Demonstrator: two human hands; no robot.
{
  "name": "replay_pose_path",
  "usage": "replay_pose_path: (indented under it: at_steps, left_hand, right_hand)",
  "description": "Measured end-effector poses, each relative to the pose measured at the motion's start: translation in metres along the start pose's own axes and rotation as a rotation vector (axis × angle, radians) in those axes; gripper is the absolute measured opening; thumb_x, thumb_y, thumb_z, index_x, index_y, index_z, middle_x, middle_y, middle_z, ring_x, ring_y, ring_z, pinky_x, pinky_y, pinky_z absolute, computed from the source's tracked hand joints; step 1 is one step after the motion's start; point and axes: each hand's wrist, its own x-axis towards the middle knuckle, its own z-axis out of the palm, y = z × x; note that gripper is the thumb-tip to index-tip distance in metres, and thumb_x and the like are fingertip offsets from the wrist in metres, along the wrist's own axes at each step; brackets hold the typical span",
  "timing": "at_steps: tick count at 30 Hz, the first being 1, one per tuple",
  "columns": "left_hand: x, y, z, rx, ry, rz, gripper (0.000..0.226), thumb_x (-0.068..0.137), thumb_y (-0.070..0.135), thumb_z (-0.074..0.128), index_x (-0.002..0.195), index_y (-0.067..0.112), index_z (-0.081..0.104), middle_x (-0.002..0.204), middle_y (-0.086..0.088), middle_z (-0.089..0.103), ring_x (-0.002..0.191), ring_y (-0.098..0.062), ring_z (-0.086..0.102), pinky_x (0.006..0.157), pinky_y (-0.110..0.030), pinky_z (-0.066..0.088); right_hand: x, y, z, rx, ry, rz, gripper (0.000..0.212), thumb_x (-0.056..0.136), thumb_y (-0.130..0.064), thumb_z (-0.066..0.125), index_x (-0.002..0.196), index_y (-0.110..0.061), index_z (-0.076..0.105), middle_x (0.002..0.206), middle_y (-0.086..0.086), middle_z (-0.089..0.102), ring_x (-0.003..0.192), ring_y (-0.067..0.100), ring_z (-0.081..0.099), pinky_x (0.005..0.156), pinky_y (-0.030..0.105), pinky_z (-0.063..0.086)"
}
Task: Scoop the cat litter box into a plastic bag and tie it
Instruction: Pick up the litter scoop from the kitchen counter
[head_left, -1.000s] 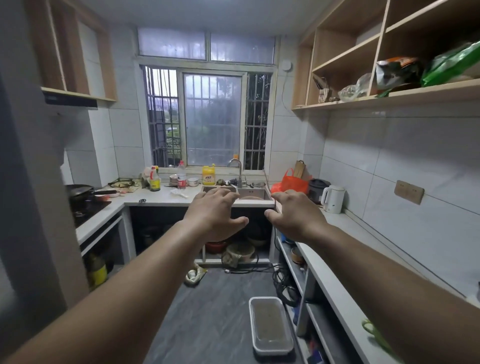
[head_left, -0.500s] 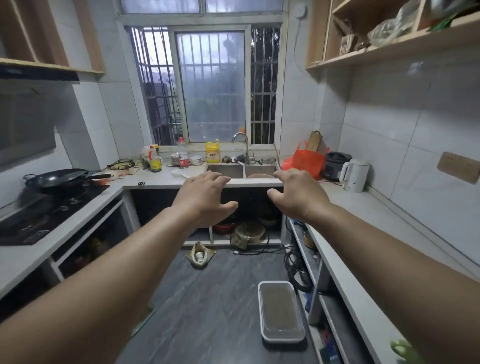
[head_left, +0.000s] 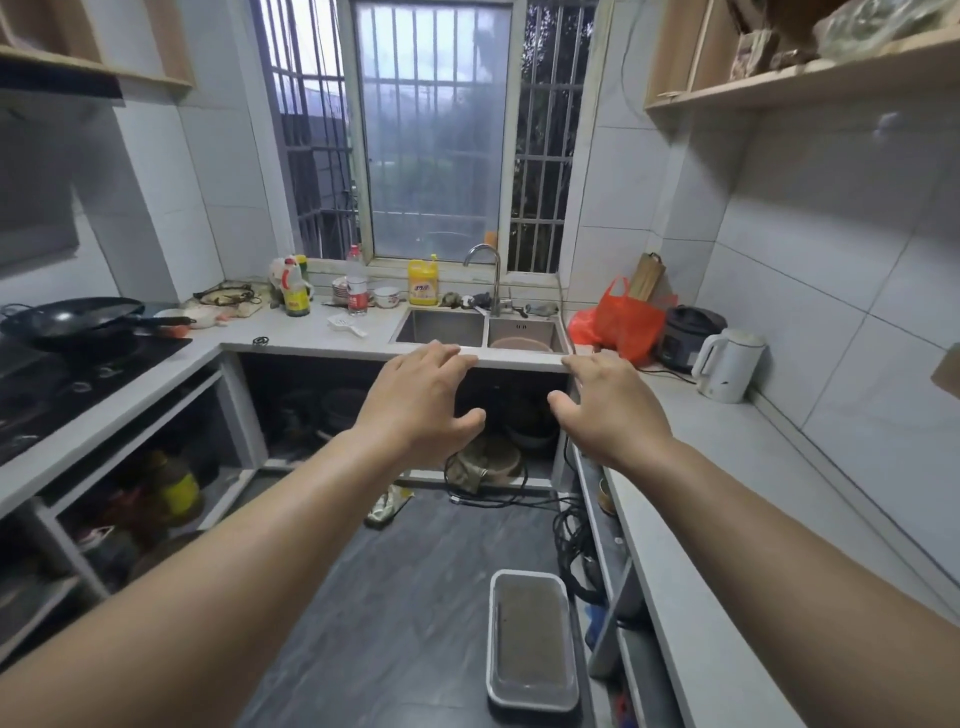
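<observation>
Currently both hands are extended forward at chest height, palms down, apart, fingers relaxed and holding nothing: left hand, right hand. Litter box sits on the grey floor, lower right, beside the table frame. Red bag rests on the table right of the sink.

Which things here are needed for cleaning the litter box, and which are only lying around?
For the job:
litter box on the floor
white scoop on the counter
red bag, possibly
left hand and right hand, both empty

Lying about:
wok
kettle
yellow bottle
rice cooker
</observation>
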Motion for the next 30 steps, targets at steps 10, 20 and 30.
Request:
replay_pose_path:
  at_steps: [10, 20, 30]
  left_hand:
    - [0.047, -0.077, 0.059, -0.052, -0.006, -0.009, 0.073, 0.088, 0.056, 0.054, 0.152, 0.026, 0.039, 0.159, 0.003, 0.038, 0.15, -0.017, 0.028, 0.122, -0.043, 0.027]
    - [0.124, -0.173, 0.117, -0.115, -0.053, 0.045, 0.072, 0.09, 0.057, 0.054, 0.154, 0.028, 0.036, 0.162, 0.003, 0.035, 0.152, -0.019, 0.025, 0.124, -0.043, 0.024]
    - [0.183, -0.19, 0.204, -0.174, -0.171, 0.086, 0.072, 0.088, 0.056, 0.055, 0.153, 0.028, 0.039, 0.16, 0.002, 0.038, 0.151, -0.019, 0.027, 0.122, -0.045, 0.028]
  right_hand:
    - [0.068, -0.01, 0.058, -0.026, 0.02, 0.026, 0.044, 0.093, -0.037, 0.056, 0.129, -0.013, 0.059, 0.123, 0.009, 0.06, 0.122, 0.028, 0.048, 0.1, 0.044, 0.046]
    - [0.156, -0.042, 0.148, -0.036, -0.022, 0.113, 0.051, 0.095, -0.037, 0.054, 0.141, -0.016, 0.052, 0.138, 0.006, 0.056, 0.129, 0.028, 0.046, 0.105, 0.042, 0.043]
    - [0.21, -0.006, 0.221, -0.029, -0.092, 0.182, 0.051, 0.097, -0.036, 0.052, 0.145, -0.018, 0.049, 0.141, 0.003, 0.056, 0.131, 0.025, 0.046, 0.106, 0.042, 0.044]
